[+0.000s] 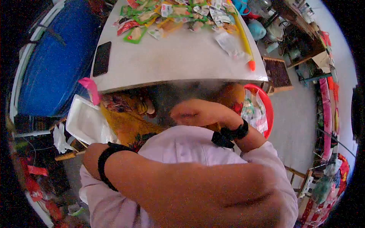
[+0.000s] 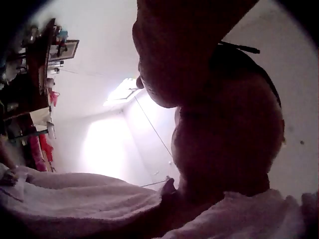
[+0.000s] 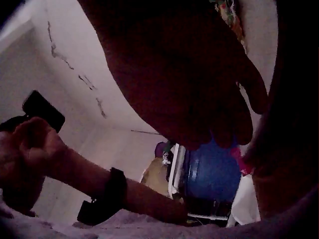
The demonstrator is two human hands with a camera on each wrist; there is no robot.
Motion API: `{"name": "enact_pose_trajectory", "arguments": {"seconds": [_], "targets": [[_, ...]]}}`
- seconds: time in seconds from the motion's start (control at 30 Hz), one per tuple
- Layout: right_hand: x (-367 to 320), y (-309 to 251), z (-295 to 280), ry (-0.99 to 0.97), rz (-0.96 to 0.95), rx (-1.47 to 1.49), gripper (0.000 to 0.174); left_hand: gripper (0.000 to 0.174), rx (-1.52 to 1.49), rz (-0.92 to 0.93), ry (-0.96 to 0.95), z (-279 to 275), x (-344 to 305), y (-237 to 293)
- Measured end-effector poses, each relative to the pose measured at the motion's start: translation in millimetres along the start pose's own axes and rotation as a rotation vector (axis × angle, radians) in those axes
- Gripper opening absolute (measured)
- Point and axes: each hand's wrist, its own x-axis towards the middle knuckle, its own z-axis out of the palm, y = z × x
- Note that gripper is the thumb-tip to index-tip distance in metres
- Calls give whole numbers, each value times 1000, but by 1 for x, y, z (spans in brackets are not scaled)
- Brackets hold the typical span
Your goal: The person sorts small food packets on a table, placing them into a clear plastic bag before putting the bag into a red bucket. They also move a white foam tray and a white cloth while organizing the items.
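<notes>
My right hand [image 1: 194, 113] hangs in front of the light shirt, below the table's near edge, with nothing in it. In the right wrist view that hand [image 3: 179, 74] is a dark shape with long, loosely straight fingers. My left forearm is raised across the bottom of the head view, large and blurred, with a black strap [image 1: 104, 167] round it. In the right wrist view the left hand [image 3: 37, 144] is up beside a black box [image 3: 44, 110] at head height. I cannot tell whether it holds anything. The left wrist view is mostly dark skin against a bright room.
A white table [image 1: 163, 57] bears several snack packets [image 1: 171, 24], a black phone [image 1: 102, 59] and a yellow tube [image 1: 245, 40] with an orange tip. A red basin [image 1: 269, 114] with packets stands right, a white foam box [image 1: 81, 117] left. Beyond that is a large blue surface [image 1: 57, 64].
</notes>
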Motion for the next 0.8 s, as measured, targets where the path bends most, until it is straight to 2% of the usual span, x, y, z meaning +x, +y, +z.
{"name": "enact_pose_trajectory", "arguments": {"seconds": [0.1, 0.17, 0.2, 0.23, 0.27, 0.3, 0.33, 0.4, 0.47, 0.57, 0.67, 0.77, 0.8], "targets": [[-4, 13, -8, 32, 87, 61, 22, 12, 187, -132, 135, -13, -21, -14], [-10, 24, -4, 111, 173, 160, 23, 11, 366, -317, 270, -14, -48, -32], [-11, 22, -3, 154, 249, 209, 24, 11, 446, -441, 345, -14, -69, -45], [-14, 14, -6, 204, 404, 236, 24, 10, 514, -585, 423, -10, -96, -60], [-17, 22, -3, 259, 407, 346, 21, 12, 578, -701, 525, -5, -129, -76], [-19, 30, 0, 315, 419, 456, 17, 13, 597, -902, 579, -2, -162, -80], [-21, 37, 0, 309, 440, 440, 16, 14, 611, -1094, 639, -1, -195, -83], [-25, 49, -2, 323, 488, 394, 15, 17, 752, -1304, 681, 3, -274, -87], [-26, 50, 2, 384, 502, 469, 14, 22, 937, -1441, 711, 14, -362, -79], [-23, 51, 8, 451, 509, 486, 15, 31, 1108, -1678, 484, 28, -432, -55], [-20, 51, 10, 483, 530, 532, 14, 40, 569, -2051, 493, 42, -462, -48], [-20, 55, 11, 477, 531, 512, 13, 44, 289, -2108, 455, 38, -442, -43], [-21, 55, 10, 468, 527, 488, 13, 43, 307, -2023, 446, 39, -444, -39]]}}
